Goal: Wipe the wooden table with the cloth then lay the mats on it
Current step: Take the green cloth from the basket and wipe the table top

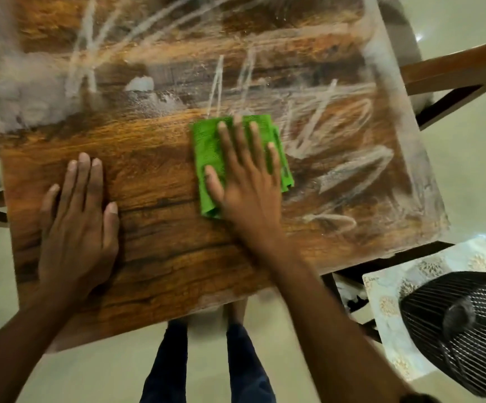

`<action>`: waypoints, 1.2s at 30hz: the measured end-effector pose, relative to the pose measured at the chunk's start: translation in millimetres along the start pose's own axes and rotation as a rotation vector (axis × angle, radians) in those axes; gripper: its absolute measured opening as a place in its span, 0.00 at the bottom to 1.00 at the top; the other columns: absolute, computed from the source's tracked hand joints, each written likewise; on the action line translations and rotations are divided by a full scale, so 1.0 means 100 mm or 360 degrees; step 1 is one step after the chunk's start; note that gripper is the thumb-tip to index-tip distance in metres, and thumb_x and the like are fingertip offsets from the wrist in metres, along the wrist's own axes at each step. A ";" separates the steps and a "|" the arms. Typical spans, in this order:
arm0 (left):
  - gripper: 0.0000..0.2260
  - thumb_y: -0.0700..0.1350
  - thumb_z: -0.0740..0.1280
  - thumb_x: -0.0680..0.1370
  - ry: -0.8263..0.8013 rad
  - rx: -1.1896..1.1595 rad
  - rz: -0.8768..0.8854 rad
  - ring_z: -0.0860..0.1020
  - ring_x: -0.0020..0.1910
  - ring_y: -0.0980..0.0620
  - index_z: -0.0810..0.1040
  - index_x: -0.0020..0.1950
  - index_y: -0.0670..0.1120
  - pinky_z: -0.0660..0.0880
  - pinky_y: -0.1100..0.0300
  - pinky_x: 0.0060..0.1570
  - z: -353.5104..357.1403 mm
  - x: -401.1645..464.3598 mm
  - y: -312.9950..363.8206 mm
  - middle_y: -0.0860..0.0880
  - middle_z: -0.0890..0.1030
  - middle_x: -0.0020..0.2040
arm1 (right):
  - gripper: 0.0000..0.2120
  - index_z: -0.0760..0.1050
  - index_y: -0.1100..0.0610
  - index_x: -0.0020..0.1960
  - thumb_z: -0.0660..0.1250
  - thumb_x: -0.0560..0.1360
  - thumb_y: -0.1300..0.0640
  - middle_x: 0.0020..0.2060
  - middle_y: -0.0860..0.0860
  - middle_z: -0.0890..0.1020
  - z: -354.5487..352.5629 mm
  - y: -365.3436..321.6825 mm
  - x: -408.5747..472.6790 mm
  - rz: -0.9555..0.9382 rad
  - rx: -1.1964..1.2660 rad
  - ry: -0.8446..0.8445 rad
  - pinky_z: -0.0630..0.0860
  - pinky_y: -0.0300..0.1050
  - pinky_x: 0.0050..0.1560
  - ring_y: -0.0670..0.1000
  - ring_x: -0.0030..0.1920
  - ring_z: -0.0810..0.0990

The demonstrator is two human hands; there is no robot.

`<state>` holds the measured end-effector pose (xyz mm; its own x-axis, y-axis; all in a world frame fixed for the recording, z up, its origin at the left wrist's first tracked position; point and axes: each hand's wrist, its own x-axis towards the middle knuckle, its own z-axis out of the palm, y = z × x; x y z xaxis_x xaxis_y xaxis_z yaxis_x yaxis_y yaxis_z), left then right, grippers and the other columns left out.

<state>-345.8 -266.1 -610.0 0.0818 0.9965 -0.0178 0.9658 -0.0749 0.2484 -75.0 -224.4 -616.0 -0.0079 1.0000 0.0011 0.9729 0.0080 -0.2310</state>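
A folded green cloth [208, 152] lies on the wooden table [154, 158] just right of its middle. My right hand [244, 175] presses flat on the cloth with straight, spread fingers. My left hand [76, 222] rests flat on the bare wood at the near left, fingers straight. White streaks and smears cover the far and right parts of the tabletop; the near left part shows plain wood. A pale patterned mat [393, 309] lies below the table's near right corner, partly under a black fan.
A black wire-grilled fan [462, 324] stands at the lower right. Wooden chair frames [451, 71] sit at the right and left table edges. My legs in dark trousers [172, 367] stand at the near edge on a pale floor.
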 end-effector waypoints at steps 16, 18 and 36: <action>0.29 0.50 0.50 0.87 0.0078 -0.0028 0.0040 0.48 0.87 0.53 0.49 0.88 0.46 0.50 0.45 0.84 0.03 -0.05 -0.02 0.48 0.50 0.88 | 0.36 0.44 0.49 0.88 0.54 0.87 0.40 0.87 0.52 0.42 0.03 -0.83 -1.52 -0.0101 0.0163 -0.0258 0.49 0.64 0.85 0.58 0.87 0.43; 0.28 0.51 0.49 0.87 0.0097 -0.0067 0.0042 0.49 0.87 0.52 0.50 0.88 0.45 0.50 0.45 0.84 0.04 -0.06 -0.05 0.47 0.51 0.88 | 0.38 0.44 0.50 0.88 0.57 0.86 0.39 0.87 0.52 0.43 0.09 -1.24 -1.67 -0.0241 0.0137 -0.0286 0.51 0.61 0.84 0.58 0.87 0.45; 0.29 0.51 0.49 0.87 0.0044 -0.0162 -0.0002 0.47 0.87 0.52 0.50 0.88 0.44 0.48 0.44 0.85 0.00 -0.04 -0.03 0.47 0.50 0.88 | 0.30 0.48 0.49 0.88 0.48 0.87 0.45 0.87 0.50 0.47 -0.33 0.89 -1.30 0.0761 0.0052 0.0124 0.50 0.65 0.84 0.51 0.87 0.45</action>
<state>-349.2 -270.2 -610.6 0.0724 0.9973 0.0080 0.9357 -0.0707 0.3458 20.6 -353.3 -604.7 0.4571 0.8885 -0.0402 0.8553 -0.4515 -0.2541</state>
